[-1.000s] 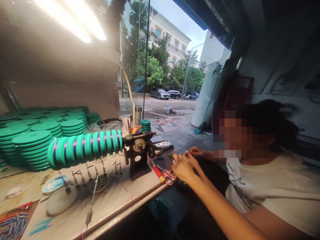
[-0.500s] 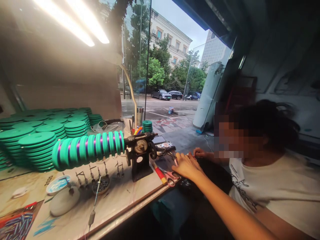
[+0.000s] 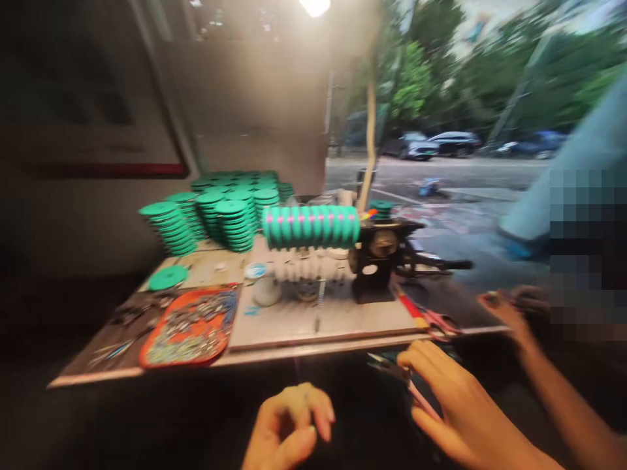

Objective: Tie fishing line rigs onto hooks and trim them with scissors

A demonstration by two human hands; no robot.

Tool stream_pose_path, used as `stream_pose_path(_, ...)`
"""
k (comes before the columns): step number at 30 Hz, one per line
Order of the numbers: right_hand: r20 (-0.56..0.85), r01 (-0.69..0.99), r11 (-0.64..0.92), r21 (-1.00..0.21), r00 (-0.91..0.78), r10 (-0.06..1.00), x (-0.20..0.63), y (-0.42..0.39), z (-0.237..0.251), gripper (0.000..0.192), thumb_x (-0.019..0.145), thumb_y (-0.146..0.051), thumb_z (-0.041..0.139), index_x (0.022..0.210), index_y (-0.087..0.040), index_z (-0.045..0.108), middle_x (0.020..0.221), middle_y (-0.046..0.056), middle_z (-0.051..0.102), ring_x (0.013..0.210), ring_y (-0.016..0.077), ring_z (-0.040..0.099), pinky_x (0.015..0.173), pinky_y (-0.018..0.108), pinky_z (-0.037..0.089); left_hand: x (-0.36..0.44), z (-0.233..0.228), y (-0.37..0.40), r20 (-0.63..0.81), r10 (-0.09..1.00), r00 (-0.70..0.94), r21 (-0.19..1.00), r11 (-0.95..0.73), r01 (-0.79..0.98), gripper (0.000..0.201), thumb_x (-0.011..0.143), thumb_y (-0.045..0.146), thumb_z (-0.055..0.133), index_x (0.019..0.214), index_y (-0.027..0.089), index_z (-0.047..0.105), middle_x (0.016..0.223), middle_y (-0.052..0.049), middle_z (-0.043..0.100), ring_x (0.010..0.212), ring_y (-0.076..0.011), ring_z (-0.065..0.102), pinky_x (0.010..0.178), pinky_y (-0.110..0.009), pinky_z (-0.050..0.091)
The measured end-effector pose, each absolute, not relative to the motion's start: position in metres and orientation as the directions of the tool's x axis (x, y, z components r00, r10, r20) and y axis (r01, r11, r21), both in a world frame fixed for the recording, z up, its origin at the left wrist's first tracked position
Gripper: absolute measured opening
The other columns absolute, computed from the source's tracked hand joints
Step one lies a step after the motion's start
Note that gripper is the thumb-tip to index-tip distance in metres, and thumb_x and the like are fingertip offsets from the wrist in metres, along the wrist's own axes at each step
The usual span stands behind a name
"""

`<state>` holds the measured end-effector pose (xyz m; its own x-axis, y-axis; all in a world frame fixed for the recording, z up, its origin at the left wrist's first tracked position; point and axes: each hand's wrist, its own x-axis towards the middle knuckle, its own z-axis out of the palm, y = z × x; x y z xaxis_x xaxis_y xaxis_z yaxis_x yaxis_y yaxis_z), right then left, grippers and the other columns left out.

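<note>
Below the table's front edge, my left hand [image 3: 289, 427] has its fingers curled in toward the thumb; whatever they hold, if anything, does not show. A faint thread seems to hang just above it. To its right, my right hand [image 3: 450, 398] is closed around scissors [image 3: 422, 397] with a pink handle, their blades pointing left and blurred. Beyond that hand, another pair of pink-handled scissors [image 3: 443, 324] lies on the table beside a red-and-yellow stick [image 3: 410, 305]. A row of green discs with pink-purple wound bands [image 3: 311, 227] sits on a black hand-cranked winder [image 3: 382, 261].
Stacks of green discs [image 3: 230, 225] stand at the back left. An orange tray [image 3: 147, 356] of small metal parts lies at the front left, near a single green disc [image 3: 168, 278]. At right, a co-worker's arm [image 3: 533, 352] reaches toward the table edge [image 3: 313, 349].
The view has swung left and down. My right hand has drawn back from beside the co-worker's hands and now shows scissors in it. My left hand has come into view.
</note>
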<state>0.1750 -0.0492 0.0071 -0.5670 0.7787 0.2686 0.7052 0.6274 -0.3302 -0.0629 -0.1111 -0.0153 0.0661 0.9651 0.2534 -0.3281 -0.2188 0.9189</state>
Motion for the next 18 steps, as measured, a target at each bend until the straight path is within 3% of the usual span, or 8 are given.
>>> stream_pose_path(4, 0.439, 0.495, 0.818, -0.294, -0.69, 0.575, 0.141, -0.051, -0.009, 0.038, 0.061, -0.005, 0.046, 0.095, -0.022, 0.045, 0.085, 0.005, 0.052, 0.075, 0.0199, 0.051, 0.063, 0.03, 0.043, -0.061, -0.018, -0.115, 0.244, 0.966, 0.086, 0.834, -0.164, -0.527, 0.037, 0.072, 0.037, 0.063, 0.053, 0.017, 0.037, 0.054, 0.0, 0.052, 0.067, -0.0152, 0.052, 0.066, -0.028, 0.036)
stream_pose_path(12, 0.507, 0.421, 0.882, -0.21, -0.725, 0.467, 0.111, -0.047, 0.003, 0.021, 0.07, -0.005, 0.041, 0.084, -0.021, 0.047, 0.071, 0.003, 0.051, 0.062, 0.0172, 0.046, 0.053, 0.026, 0.034, -0.063, -0.013, -0.12, 0.22, 0.968, 0.124, 0.826, -0.118, -0.551, 0.034, 0.073, 0.036, 0.062, 0.055, 0.017, 0.039, 0.058, 0.0, 0.051, 0.073, -0.0168, 0.052, 0.074, -0.031, 0.036)
stream_pose_path(14, 0.458, 0.394, 0.866, -0.308, -0.736, 0.498, 0.107, -0.05, 0.004, 0.02, 0.07, -0.006, 0.041, 0.081, -0.021, 0.047, 0.069, 0.002, 0.052, 0.061, 0.0161, 0.046, 0.052, 0.025, 0.033, -0.063, -0.012, -0.12, 0.228, 0.964, 0.133, 0.857, -0.134, -0.498, 0.035, 0.074, 0.038, 0.061, 0.056, 0.018, 0.038, 0.059, 0.0, 0.051, 0.072, -0.0162, 0.051, 0.073, -0.031, 0.036)
stream_pose_path(15, 0.399, 0.378, 0.829, -0.412, -0.743, 0.537, 0.106, -0.052, 0.005, 0.018, 0.069, -0.007, 0.041, 0.079, -0.021, 0.047, 0.069, 0.002, 0.052, 0.06, 0.0154, 0.046, 0.052, 0.024, 0.033, -0.064, -0.012, -0.12, 0.243, 0.96, 0.135, 0.877, -0.159, -0.453, 0.036, 0.074, 0.038, 0.061, 0.056, 0.018, 0.037, 0.06, 0.0, 0.051, 0.07, -0.0153, 0.05, 0.071, -0.029, 0.036)
stream_pose_path(18, 0.09, 0.355, 0.492, -0.795, -0.732, 0.675, 0.104, -0.06, 0.005, 0.01, 0.064, -0.014, 0.044, 0.07, -0.021, 0.045, 0.066, -0.001, 0.048, 0.06, 0.0135, 0.044, 0.055, 0.023, 0.033, -0.065, -0.01, -0.119, 0.336, 0.93, 0.149, 0.918, -0.289, -0.271, 0.036, 0.076, 0.035, 0.06, 0.055, 0.018, 0.036, 0.06, 0.0, 0.048, 0.064, -0.0135, 0.046, 0.065, -0.027, 0.037)
